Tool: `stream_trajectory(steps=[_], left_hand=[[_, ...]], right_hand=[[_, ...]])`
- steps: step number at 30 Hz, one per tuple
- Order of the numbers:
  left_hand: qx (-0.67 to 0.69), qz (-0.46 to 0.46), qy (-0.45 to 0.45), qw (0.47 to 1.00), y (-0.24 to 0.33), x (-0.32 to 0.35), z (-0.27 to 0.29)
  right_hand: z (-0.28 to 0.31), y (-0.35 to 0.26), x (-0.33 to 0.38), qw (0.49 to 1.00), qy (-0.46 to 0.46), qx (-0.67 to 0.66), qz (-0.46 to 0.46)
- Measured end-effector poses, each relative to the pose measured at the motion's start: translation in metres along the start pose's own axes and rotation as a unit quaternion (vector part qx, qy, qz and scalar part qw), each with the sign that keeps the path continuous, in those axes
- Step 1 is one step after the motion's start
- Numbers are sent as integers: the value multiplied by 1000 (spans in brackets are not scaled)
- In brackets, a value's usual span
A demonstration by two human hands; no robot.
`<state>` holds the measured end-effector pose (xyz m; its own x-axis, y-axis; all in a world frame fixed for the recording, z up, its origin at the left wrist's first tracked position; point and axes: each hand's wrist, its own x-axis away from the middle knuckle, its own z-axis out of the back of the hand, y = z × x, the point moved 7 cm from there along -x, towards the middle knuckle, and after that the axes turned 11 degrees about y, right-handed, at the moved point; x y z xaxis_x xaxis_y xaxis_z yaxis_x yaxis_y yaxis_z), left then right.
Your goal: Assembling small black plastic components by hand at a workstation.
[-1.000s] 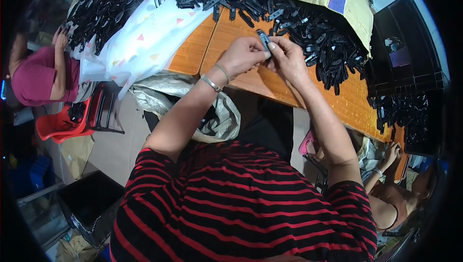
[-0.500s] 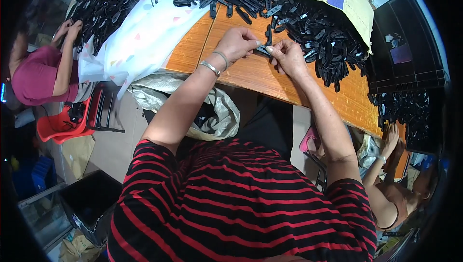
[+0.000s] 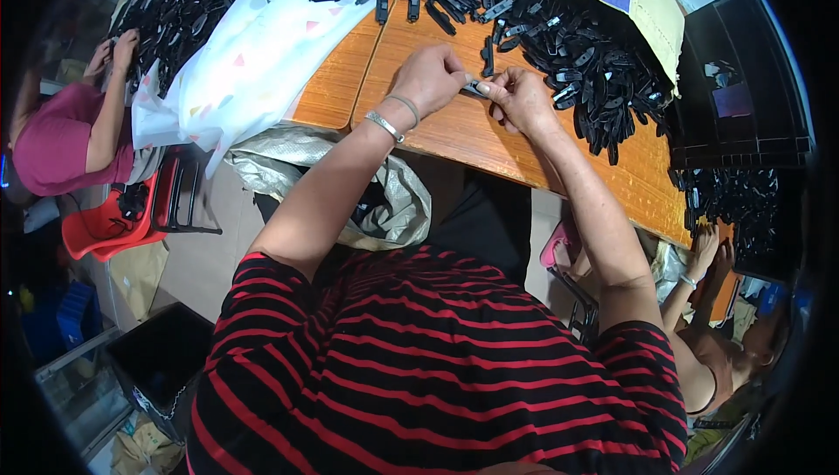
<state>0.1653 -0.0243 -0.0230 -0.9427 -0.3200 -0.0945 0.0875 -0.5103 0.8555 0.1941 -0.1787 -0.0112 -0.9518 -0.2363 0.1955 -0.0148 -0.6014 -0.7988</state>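
Head view — black parts [image 3: 603, 90] litter a wooden table [image 3: 454, 152] above pale floor [image 3: 205, 265].

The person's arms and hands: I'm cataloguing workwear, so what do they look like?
The sleeves are short, black with red stripes. The left hand is ungloved, with a silvery bracelet and, nearer the hand, a thin band at its wrist. The right hand is ungloved, with no wristwear showing.

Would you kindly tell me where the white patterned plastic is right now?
In the head view, the white patterned plastic is at the upper left, on the wooden table beside the black parts, left of the person's left hand.
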Motion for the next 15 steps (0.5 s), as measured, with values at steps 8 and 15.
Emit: stream_trajectory(steps=[8,15], left_hand=[[-121,-33,16,992,2,-1,6],[-122,-79,-38,989,2,94,76]], right_hand=[[0,-9,-5,987,16,148,63],[23,10,-1,993,-7,97,69]])
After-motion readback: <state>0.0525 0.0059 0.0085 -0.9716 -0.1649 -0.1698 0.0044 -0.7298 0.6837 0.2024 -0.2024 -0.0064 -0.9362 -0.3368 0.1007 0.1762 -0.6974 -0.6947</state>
